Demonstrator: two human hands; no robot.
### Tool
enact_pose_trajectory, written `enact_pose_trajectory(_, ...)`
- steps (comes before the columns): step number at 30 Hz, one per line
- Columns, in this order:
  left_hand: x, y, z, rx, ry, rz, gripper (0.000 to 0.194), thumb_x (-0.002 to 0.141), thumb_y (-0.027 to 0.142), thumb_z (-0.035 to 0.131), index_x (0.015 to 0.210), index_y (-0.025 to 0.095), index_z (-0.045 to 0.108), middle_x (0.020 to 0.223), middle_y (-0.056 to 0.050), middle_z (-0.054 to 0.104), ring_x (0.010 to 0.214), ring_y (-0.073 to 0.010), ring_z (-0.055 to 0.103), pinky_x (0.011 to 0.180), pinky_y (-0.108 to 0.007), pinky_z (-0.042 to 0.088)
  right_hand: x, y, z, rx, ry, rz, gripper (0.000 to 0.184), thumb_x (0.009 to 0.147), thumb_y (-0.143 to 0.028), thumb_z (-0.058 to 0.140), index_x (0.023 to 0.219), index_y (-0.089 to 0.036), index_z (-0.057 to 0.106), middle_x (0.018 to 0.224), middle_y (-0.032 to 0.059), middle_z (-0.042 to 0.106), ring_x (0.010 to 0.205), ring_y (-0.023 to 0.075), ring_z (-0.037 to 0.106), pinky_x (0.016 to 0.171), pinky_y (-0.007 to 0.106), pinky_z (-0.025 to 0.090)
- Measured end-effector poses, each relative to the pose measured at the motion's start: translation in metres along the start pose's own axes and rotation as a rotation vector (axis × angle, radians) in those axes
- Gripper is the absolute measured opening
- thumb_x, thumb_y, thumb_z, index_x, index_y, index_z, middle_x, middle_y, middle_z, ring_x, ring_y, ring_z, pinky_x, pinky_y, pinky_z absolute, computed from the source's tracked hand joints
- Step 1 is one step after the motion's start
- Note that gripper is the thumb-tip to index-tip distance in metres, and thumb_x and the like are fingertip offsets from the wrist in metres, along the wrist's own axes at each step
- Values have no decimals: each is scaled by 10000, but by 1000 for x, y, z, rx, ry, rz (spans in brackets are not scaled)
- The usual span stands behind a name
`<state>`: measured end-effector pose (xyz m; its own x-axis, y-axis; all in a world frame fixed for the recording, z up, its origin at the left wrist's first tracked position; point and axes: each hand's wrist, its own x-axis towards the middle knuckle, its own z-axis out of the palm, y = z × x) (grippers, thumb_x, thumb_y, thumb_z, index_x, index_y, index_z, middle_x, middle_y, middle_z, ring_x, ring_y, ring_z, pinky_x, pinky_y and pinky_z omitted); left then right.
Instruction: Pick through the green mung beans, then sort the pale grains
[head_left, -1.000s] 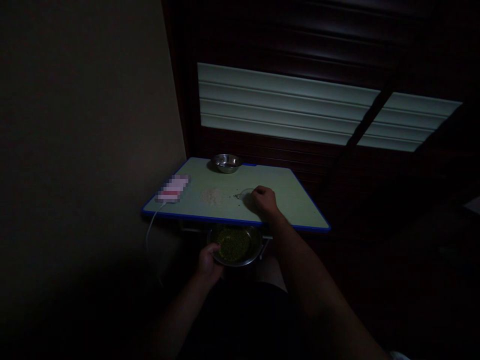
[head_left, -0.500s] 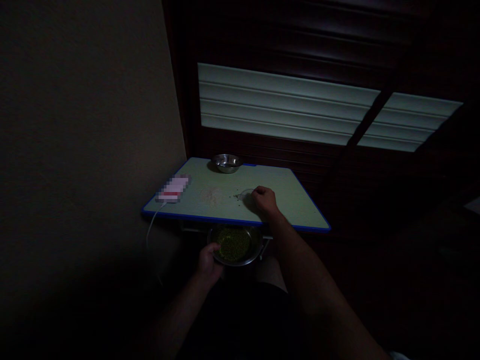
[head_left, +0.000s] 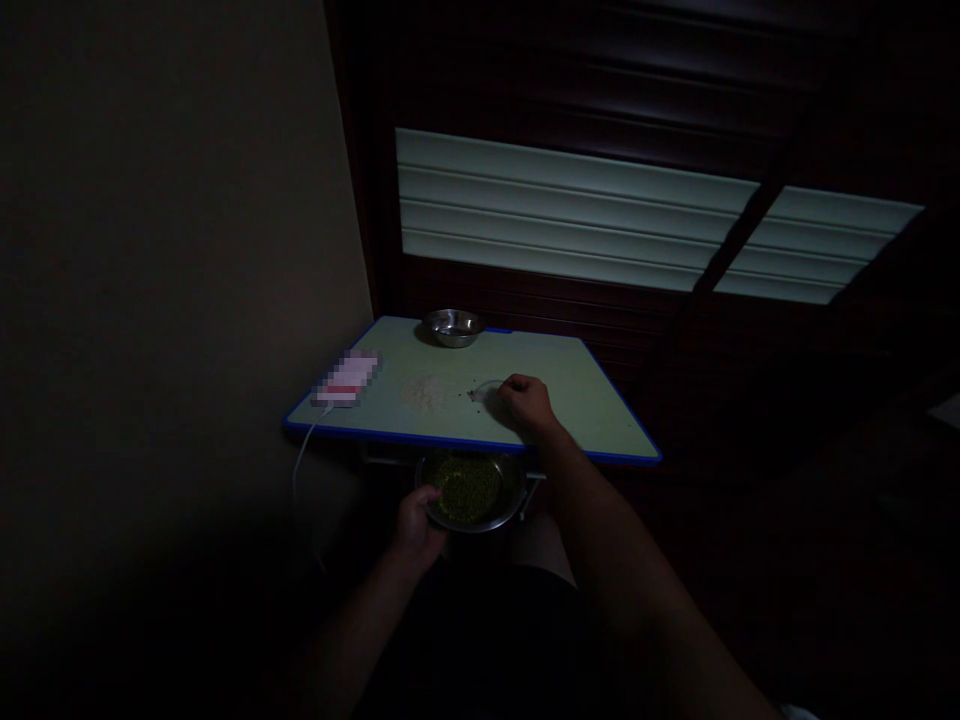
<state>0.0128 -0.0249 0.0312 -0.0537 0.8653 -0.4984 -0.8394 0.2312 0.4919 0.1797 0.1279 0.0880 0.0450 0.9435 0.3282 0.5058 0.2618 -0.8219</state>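
Note:
My left hand point(head_left: 418, 527) is closed on the rim of a metal bowl point(head_left: 512, 505), its thumb over the inner edge. Small green beans point(head_left: 466, 487) fill much of this bowl, which sits just below the table's front edge. Over the tabletop my right hand point(head_left: 526, 402) is closed on a clear, thin-edged thing point(head_left: 488, 387); its kind is hard to make out in the dark. A few dark bits point(head_left: 472, 394) lie at its left edge. Farther left, a patch of pale grains point(head_left: 426, 393) is spread on the table point(head_left: 592, 415).
A second metal bowl point(head_left: 454, 328) stands at the table's back edge. On the left lies a blurred-out pink and white thing point(head_left: 348, 379), with a white cable point(head_left: 297, 465) hanging over the front edge. A wall point(head_left: 187, 250) borders the left side.
My right hand has shifted slightly left with the clear thing, and the dark bits beside it sit closer together. My left hand and the bowl of beans stay put.

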Motion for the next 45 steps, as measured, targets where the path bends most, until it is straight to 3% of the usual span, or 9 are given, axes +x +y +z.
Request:
enact_pose_trajectory(13, -1, 1, 0, 23, 26, -12, 407, 601, 79, 509, 959, 92, 704, 706, -91, 723, 664, -225, 684, 703, -365, 565, -3, -8, -2, 92, -47, 5, 188, 612, -312, 490, 600, -161, 602, 560, -18, 526, 577, 123, 470, 553, 234, 360)
enact_pose_trajectory(28, -1, -1, -2, 20, 7, 2, 414, 617, 73, 505, 977, 139, 698, 722, -74, 733, 674, -216, 695, 658, -340, 571, -1, -2, 1, 49, -39, -8, 218, 640, -326, 494, 648, -159, 635, 581, -16, 549, 586, 123, 485, 561, 233, 370)
enact_pose_trajectory(33, 0, -2, -2, 11, 8, -5, 381, 614, 73, 497, 941, 97, 692, 712, -93, 729, 672, -219, 695, 628, -328, 569, -1, -1, 2, 23, -81, 22, 227, 642, -331, 515, 685, -156, 653, 590, -16, 568, 595, 126, 503, 551, 226, 366)
enact_pose_trajectory(41, -5, 0, 3, 17, 34, -12, 391, 608, 68, 491, 937, 106, 699, 709, -89, 730, 656, -212, 693, 610, -318, 566, -2, -5, -4, -180, 72, 21, 211, 694, -286, 496, 688, -161, 667, 631, 19, 618, 625, 140, 532, 592, 249, 363)
enact_pose_trajectory(45, -4, -1, 1, 28, 28, -22, 367, 612, 79, 493, 914, 117, 698, 709, -86, 728, 682, -221, 698, 623, -333, 570, -1, -4, -3, -180, 77, -10, 210, 712, -295, 505, 702, -164, 668, 666, 22, 644, 640, 139, 539, 605, 245, 374)
